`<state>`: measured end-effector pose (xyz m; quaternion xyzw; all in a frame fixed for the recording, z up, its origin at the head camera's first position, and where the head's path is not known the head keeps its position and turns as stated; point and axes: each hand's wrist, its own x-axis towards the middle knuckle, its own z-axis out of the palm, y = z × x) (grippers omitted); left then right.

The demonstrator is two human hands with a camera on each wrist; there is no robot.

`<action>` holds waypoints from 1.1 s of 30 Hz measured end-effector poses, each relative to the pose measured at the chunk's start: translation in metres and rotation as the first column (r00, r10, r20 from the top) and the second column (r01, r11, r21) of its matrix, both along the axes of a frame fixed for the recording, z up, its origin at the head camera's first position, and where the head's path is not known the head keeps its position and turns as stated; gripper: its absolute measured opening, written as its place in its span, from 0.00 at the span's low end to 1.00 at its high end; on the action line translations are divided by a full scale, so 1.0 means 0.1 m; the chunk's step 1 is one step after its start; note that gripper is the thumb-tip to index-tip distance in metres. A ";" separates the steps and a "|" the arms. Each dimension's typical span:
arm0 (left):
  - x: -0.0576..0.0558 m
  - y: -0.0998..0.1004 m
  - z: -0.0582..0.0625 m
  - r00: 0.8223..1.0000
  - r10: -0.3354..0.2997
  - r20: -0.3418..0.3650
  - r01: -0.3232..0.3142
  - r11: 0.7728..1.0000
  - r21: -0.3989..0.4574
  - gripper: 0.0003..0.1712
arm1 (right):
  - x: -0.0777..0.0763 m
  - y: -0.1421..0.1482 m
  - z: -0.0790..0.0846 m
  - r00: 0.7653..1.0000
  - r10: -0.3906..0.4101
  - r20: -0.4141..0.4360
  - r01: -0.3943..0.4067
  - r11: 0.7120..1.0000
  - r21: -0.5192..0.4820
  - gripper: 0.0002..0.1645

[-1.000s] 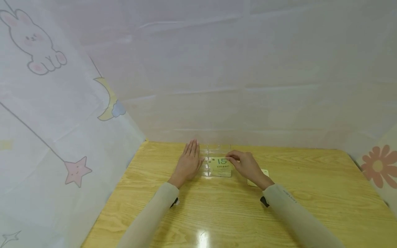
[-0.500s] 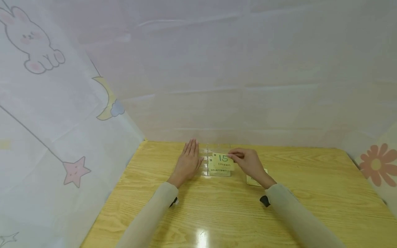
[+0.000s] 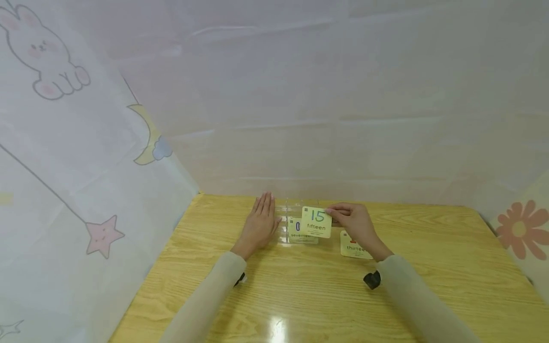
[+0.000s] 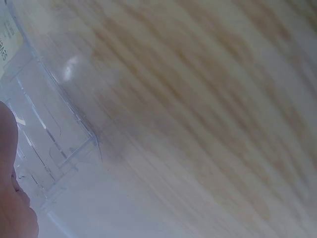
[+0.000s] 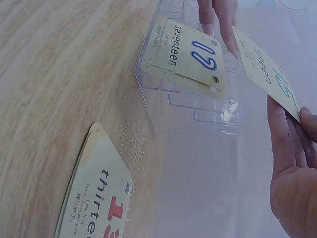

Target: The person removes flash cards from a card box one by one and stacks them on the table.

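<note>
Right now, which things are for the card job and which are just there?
Likely for the job: fifteen card, in the right hand; seventeen card; clear holder; thirteen card.

Just there: background pictures of a rabbit, moon, star, flower.

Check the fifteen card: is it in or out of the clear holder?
Out: the right hand's grip holds the fifteen card raised above the clear holder, as the right wrist view shows.

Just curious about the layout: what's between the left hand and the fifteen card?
In the head view, part of the clear holder and the seventeen card.
</note>
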<state>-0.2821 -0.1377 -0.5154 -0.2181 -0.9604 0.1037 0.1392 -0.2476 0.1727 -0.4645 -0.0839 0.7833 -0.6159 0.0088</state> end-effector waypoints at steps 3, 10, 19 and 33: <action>-0.01 0.00 -0.01 1.000 -0.002 -0.002 0.002 1.000 -0.001 0.43 | 0.00 0.06 0.02 0.999 -0.010 0.033 0.011 1.000 -0.022 0.24; 0.00 0.00 -0.01 1.000 -0.001 0.020 0.000 1.000 0.025 0.43 | 0.04 0.20 0.03 0.997 0.003 0.083 0.000 1.000 -0.030 0.29; 0.00 0.01 -0.01 0.999 0.005 0.038 -0.006 1.000 0.031 0.44 | 0.08 0.41 0.01 0.983 -0.005 0.186 0.024 0.995 -0.101 0.34; -0.03 0.01 -0.02 0.999 0.010 0.030 -0.011 1.000 0.029 0.43 | 0.14 0.79 -0.11 0.978 0.003 0.208 0.016 0.996 -0.087 0.36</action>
